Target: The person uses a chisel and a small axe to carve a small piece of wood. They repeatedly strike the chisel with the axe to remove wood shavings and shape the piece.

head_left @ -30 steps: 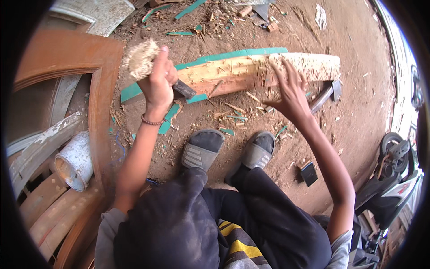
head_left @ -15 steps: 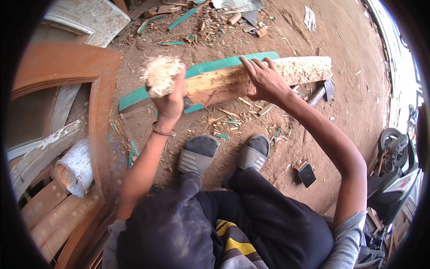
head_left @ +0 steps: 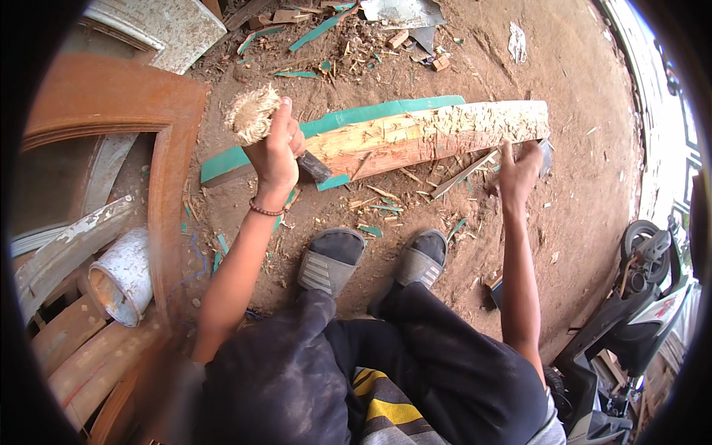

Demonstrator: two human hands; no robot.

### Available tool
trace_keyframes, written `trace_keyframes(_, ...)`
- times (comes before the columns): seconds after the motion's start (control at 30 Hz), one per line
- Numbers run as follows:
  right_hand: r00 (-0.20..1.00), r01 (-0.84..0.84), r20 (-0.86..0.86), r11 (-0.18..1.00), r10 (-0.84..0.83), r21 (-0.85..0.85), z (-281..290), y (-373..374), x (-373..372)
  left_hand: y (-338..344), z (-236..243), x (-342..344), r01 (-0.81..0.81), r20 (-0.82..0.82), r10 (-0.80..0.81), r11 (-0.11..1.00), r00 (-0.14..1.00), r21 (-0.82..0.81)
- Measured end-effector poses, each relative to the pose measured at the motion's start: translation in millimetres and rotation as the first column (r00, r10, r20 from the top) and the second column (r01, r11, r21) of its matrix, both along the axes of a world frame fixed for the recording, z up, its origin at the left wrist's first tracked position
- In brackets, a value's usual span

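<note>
My left hand [head_left: 276, 152] is closed around a chisel [head_left: 315, 167] with a frayed, splintered wooden butt. Its dark metal blade points down to the right, close to the near edge of a long timber [head_left: 415, 141]. Chopped, rough fibres cover the timber's upper face, and a green-painted strip [head_left: 393, 107] shows along its far side. Beyond the timber's near right end, my right hand [head_left: 519, 174] hovers at a hatchet [head_left: 546, 157], its thumb apart from the fingers. Most of the hatchet's handle is hidden by that hand; its dark head shows beside the fingers.
Wood chips and green splinters [head_left: 386, 204] litter the dirt around my sandalled feet. A brown wooden frame [head_left: 159, 200] and a white bucket [head_left: 127, 278] stand at the left. Scrap wood and sheet metal [head_left: 404, 11] lie at the far side. A motorbike [head_left: 638, 308] is at the right.
My right hand has left the timber and moved right and nearer, to the hatchet's handle. The left hand still grips the chisel, tilted a little differently.
</note>
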State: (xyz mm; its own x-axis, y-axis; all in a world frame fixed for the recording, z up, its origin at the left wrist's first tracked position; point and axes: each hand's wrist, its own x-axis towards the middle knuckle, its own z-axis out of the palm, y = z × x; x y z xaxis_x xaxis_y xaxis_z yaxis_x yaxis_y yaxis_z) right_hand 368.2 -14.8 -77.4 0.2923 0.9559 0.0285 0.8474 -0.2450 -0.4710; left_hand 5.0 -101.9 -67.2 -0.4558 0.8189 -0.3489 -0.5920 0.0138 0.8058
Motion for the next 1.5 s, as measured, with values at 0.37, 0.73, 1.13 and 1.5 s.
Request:
trace_keyframes(0.37, 0.952, 0.23, -0.049, 0.813, -0.302, -0.535, -46, 21, 110, 35, 18, 22, -0.011, -0.304, -0.004, 0.999, 0.953, -0.049)
trace_keyframes(0.73, 0.098, 0.032, -0.795, 0.801, -0.598, -0.598, -41, 41, 187, 33, 12, 0, 0.142, -0.353, -0.129, 0.99, 0.927, 0.01)
trace_keyframes(1.13, -0.129, 0.073, -0.669, 0.665, -0.732, -0.743, -4, -26, 139, 37, 3, -4, -0.056, -0.131, 0.037, 0.988, 0.991, -0.145)
trace_keyframes(1.5, 0.332, 0.149, -0.749, 0.816, -0.573, -0.558, 124, -123, 22, 40, 12, -11, 0.131, 0.075, -0.133, 0.991, 0.988, 0.023)
